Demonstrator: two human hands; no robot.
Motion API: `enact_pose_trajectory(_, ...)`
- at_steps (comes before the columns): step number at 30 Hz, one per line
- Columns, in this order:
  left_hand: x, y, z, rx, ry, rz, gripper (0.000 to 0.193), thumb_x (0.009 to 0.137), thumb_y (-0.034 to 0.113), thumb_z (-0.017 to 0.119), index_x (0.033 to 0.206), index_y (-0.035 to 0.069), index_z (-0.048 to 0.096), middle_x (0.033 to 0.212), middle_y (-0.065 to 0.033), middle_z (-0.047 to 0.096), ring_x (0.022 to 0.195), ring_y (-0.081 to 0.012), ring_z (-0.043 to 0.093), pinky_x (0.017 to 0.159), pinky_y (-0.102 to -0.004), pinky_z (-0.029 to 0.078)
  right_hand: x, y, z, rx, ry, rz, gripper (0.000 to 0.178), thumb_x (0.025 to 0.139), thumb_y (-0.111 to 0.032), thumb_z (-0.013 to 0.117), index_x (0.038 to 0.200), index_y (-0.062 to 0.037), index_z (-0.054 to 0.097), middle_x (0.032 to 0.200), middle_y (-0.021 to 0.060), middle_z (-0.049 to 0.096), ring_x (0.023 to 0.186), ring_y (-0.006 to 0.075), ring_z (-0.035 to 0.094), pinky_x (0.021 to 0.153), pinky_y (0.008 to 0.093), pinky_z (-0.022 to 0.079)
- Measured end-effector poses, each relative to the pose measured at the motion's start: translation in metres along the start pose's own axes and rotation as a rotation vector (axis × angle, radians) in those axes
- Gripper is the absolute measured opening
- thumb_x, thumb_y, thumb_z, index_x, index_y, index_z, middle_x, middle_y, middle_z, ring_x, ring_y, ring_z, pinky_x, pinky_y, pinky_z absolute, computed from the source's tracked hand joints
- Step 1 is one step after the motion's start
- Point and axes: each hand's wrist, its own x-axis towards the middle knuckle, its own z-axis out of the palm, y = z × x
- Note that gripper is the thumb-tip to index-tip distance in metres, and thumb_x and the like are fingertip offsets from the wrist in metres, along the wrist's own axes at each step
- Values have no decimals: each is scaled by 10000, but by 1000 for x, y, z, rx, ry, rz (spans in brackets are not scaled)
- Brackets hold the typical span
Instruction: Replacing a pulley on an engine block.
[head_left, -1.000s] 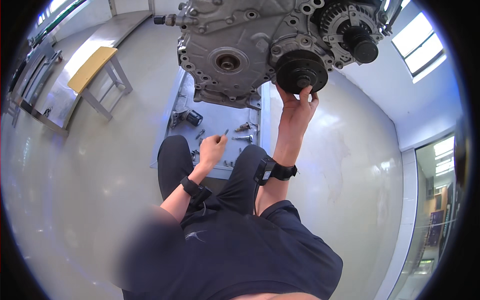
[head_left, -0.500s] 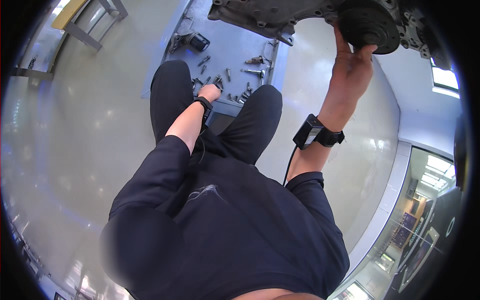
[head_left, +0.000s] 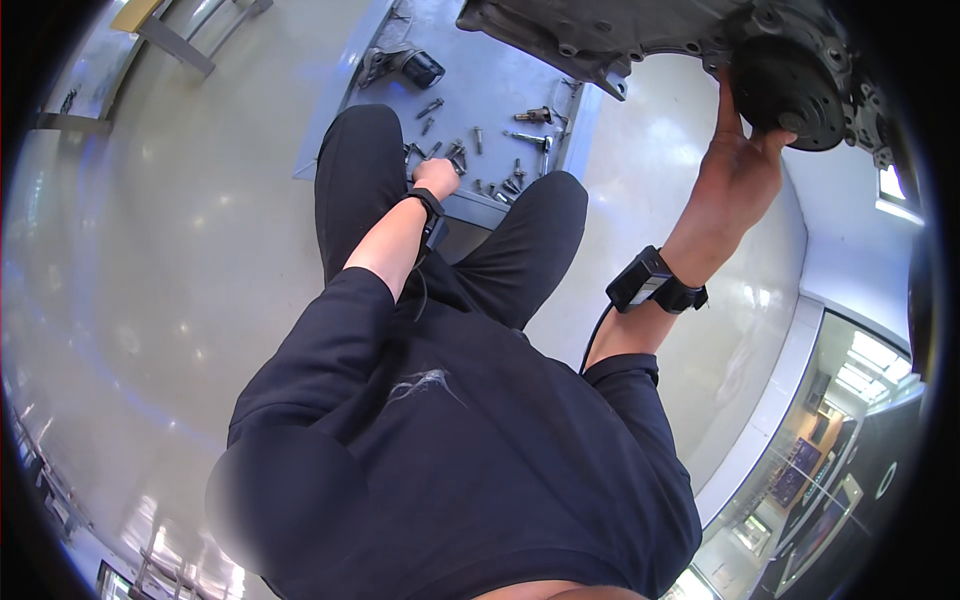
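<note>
My right hand [head_left: 735, 175] reaches up to a round black pulley [head_left: 790, 92] on the underside of a grey metal engine [head_left: 610, 38]. Its thumb and a finger spread across the pulley's lower side, gripping it; the other fingers are hidden behind. Low over the near edge of a blue-grey tray table [head_left: 480, 208], my left hand [head_left: 437, 178] is curled closed among loose bolts [head_left: 457, 153]. What lies inside its fingers, if anything, cannot be made out.
On the table lie a black cylindrical filter on a metal housing [head_left: 422, 69], a ratchet wrench [head_left: 543, 140], a brass-coloured fitting [head_left: 534, 115] and several more bolts [head_left: 512, 184]. My knees flank the table's near edge. A yellow-topped bench [head_left: 136, 15] stands far left, a glass partition [head_left: 800, 440] right.
The whole view has shifted, so engine, table and hands sit further right and slightly lower. My right hand stays on the pulley, and my left stays closed by the bolts.
</note>
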Motion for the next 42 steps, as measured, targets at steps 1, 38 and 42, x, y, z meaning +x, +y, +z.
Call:
enact_pose_trajectory(1, 0, 0, 0, -4, -2, -2, 389, 874, 280, 557, 1127, 26, 709, 1173, -208, 681, 1116, -366, 651, 939, -449, 515, 2, 0, -1, -2, -3, 3, 507, 1033, -244, 445, 1416, 65, 324, 1479, 231, 354, 1379, 451, 341, 1153, 660, 312)
enact_pose_trajectory(38, 1, 4, 2, -18, 41, 35, 296, 858, 183, 576, 1076, 69, 741, 1143, -160, 708, 1092, -324, 675, 881, -413, 544, 5, 1, -15, -162, 17, 31, 514, 1021, -249, 512, 1418, 34, 348, 1434, 220, 394, 1331, 436, 422, 1135, 620, 380)
enact_pose_trajectory(42, 0, 1, 1, -41, 43, 41, 301, 857, 189, 574, 1079, 70, 740, 1148, -165, 704, 1095, -329, 672, 888, -418, 540, 7, 4, -15, -161, -2, 37, 540, 1022, -263, 510, 1426, 50, 332, 1432, 223, 396, 1335, 438, 416, 1137, 625, 373)
